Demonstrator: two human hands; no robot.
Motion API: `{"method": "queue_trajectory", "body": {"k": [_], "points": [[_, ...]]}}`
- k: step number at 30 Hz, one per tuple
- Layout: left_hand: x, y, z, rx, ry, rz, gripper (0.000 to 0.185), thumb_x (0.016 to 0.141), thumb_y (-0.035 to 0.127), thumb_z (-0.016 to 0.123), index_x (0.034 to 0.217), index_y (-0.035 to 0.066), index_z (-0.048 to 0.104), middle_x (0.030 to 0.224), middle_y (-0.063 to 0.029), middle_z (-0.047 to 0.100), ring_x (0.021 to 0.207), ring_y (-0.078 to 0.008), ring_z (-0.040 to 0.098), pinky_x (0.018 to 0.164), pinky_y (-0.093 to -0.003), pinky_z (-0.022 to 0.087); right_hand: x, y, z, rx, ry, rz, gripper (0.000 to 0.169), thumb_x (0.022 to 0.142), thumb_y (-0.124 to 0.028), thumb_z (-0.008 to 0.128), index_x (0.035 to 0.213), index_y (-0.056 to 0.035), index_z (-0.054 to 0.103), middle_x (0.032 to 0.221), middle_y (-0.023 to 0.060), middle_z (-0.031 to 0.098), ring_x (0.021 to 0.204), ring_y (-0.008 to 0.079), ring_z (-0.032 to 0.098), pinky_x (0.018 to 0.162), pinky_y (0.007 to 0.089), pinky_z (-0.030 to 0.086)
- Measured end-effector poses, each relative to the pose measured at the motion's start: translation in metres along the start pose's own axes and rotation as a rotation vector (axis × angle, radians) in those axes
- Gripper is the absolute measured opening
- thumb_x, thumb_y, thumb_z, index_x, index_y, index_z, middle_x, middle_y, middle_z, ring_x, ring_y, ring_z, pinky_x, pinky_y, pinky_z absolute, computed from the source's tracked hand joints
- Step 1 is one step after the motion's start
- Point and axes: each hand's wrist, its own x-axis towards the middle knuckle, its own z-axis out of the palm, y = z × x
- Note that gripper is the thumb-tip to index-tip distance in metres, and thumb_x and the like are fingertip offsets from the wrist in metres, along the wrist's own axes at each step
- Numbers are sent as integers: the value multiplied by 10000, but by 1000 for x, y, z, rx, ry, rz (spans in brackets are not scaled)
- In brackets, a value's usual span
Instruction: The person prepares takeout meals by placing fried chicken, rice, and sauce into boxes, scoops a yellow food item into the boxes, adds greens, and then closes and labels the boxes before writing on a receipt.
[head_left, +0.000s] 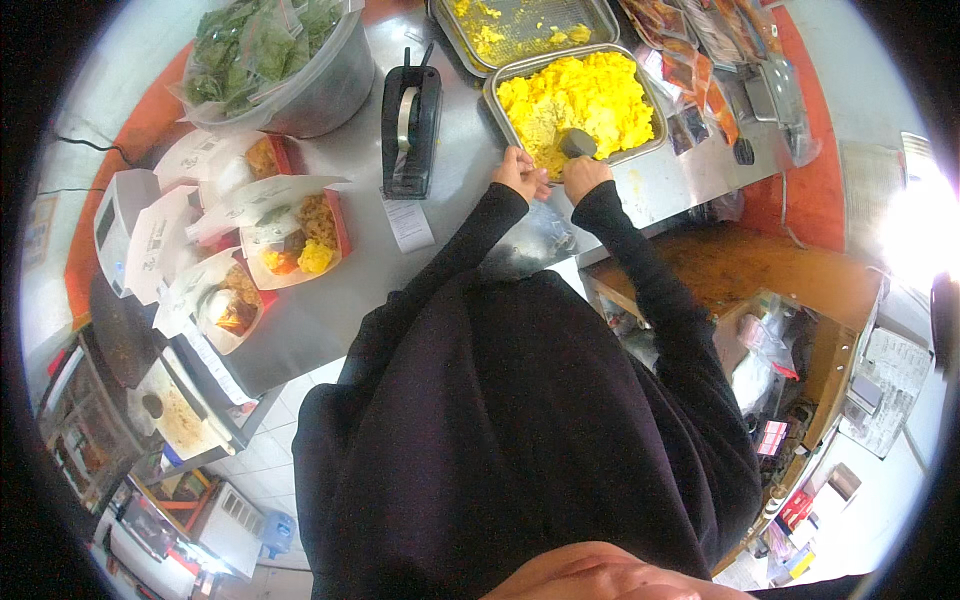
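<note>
My right hand (586, 177) grips a dark scoop (577, 142), whose head rests in yellow scrambled egg (611, 94). The egg fills most of a rectangular metal tray (663, 139), though its near-left part is lower and scraped. My left hand (523, 174) is at the tray's near-left corner with its fingers bent. Whether it holds the rim or anything small is not clear. Behind stands a second metal tray (525, 41) with scattered bits of egg.
Open paper food boxes (289, 251) with food crowd the left side. A tape dispenser (411, 135) and a paper slip (409, 223) lie on the steel table (330, 307). A large tub (322, 90) of bagged greens stands back left; packaged food (697, 82) is at right.
</note>
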Motion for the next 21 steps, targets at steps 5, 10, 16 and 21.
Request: {"method": "queue_trajectory", "body": {"k": [5,10,16,21], "points": [[-2,5,6,21,26,44,273,762,-31,504,872,32,262,624,-158,521,469,-229,571,383,-322,485,0,7,-10,94,-102,-311,86,669,-116,497,679,-78,574,662,122,580,631,282,583,537,373,461],[4,-7,1,-111,-33,48,270,762,-37,496,862,43,258,633,-164,522,470,-240,570,383,-336,488,13,52,4,623,-9,-462,128,704,-100,514,809,-78,585,678,141,572,645,297,572,564,384,440],[2,-3,-1,-134,-64,8,260,772,-20,491,868,48,259,676,-173,528,485,-229,570,386,-332,488,21,88,51,1344,-427,-36,251,807,-175,498,1011,-36,543,755,70,609,440,103,428,409,227,342],[-16,12,-11,-161,-86,-13,231,793,43,502,897,43,296,726,-158,538,517,-196,566,397,-309,479,-8,78,39,1872,-270,249,147,847,-175,439,823,-42,498,604,-19,461,364,23,248,338,161,175]]}}
